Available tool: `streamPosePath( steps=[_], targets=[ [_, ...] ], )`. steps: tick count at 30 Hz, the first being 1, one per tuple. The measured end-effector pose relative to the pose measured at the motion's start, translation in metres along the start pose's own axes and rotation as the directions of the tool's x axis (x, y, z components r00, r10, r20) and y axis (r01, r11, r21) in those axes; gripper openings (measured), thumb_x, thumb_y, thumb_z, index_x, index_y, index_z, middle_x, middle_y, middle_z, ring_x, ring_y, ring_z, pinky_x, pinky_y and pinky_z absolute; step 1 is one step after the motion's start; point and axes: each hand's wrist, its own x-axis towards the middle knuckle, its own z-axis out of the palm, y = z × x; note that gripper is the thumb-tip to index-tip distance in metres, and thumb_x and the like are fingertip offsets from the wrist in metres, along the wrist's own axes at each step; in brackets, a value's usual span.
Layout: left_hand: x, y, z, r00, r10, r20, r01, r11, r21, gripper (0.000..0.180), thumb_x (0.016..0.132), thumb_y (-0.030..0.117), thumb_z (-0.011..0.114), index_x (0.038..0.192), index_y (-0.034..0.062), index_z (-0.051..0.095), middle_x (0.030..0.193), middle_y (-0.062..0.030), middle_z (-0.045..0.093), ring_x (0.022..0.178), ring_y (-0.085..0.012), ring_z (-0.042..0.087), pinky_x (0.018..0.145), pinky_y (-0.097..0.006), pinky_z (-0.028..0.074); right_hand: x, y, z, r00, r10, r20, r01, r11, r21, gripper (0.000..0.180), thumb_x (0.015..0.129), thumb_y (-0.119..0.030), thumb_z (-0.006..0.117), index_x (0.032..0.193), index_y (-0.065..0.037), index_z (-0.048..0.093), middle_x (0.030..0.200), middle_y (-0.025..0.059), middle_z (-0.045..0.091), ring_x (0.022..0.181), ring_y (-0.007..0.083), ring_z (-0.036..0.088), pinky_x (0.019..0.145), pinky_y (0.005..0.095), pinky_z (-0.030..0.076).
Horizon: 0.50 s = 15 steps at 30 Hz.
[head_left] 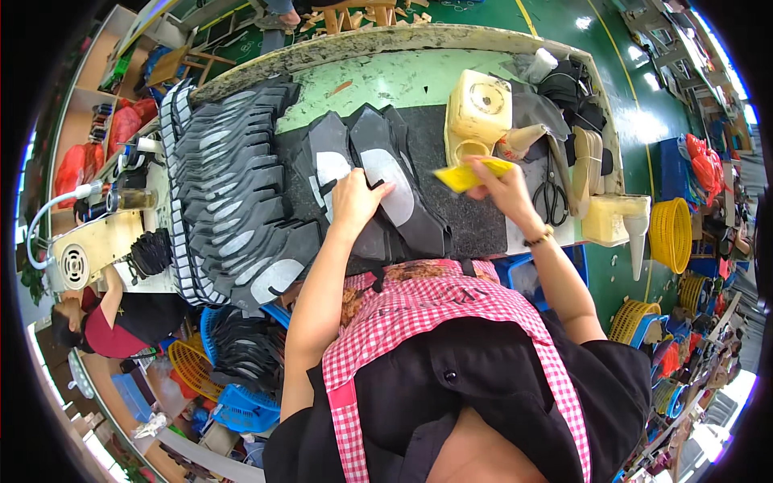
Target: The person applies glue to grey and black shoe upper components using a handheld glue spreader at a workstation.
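On a dark mat (479, 221) lie black shoe pieces (328, 129) with pale grey-white patches, in overlapping stacks. My left hand (354, 201) is closed over the inner edge of the left stack, its thumb reaching toward the pale patch of the right shoe piece (388, 187). Its fingertips are partly hidden. My right hand (503, 191) grips a flat yellow piece (471, 175), perhaps a scraper or a brush head. That piece is beside the opening of a cut cream plastic jug (478, 105). A tan cone-shaped object (522, 142) lies just beyond my right hand.
Long rows of similar black pieces (233, 185) overlap along the left. Black scissors (551, 199) and beige insole shapes (588, 161) lie at the right. A raised worn rim (386, 39) borders the table's far side. Another person (121, 322) sits at far left beside a cream machine (97, 249).
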Motion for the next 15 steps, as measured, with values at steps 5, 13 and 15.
streamPosePath(
  steps=[5,13,15],
  targets=[
    [0.011,-0.003,0.004,0.997,-0.017,0.076,0.021,0.998,-0.053,0.034,0.065,0.032,0.07,0.075,0.0001,0.062,0.056,-0.0086,0.061,0.053,-0.019,0.062,0.058,-0.03,0.048,0.1,-0.001,0.065,0.787,-0.615,0.055,0.59,0.724,-0.358,0.015,0.079,-0.01,0.055,0.09,-0.002,0.063,0.086,0.0176,0.061,0.079,0.0323,0.06,0.069,0.035,0.048],
    [0.013,-0.012,0.011,0.992,-0.047,0.12,0.063,0.989,-0.132,0.039,0.062,0.032,0.072,0.074,-0.0028,0.06,0.066,-0.017,0.06,0.063,-0.0267,0.061,0.061,-0.035,0.047,0.022,0.023,0.009,0.681,-0.445,0.582,0.595,0.799,-0.085,0.02,0.07,-0.014,0.064,0.086,-0.002,0.063,0.085,0.0103,0.062,0.08,0.0204,0.06,0.072,0.0308,0.047],
    [0.017,-0.014,0.01,0.986,-0.042,0.163,0.071,0.982,-0.176,0.046,0.058,0.035,0.074,0.071,-0.0065,0.059,0.078,-0.0256,0.06,0.077,-0.0374,0.06,0.067,-0.041,0.047,0.009,0.019,0.001,0.728,-0.361,0.582,0.53,0.835,-0.145,0.024,0.068,-0.013,0.064,0.089,-0.002,0.062,0.088,0.0112,0.063,0.081,0.0213,0.06,0.076,0.0311,0.046]
  ],
)
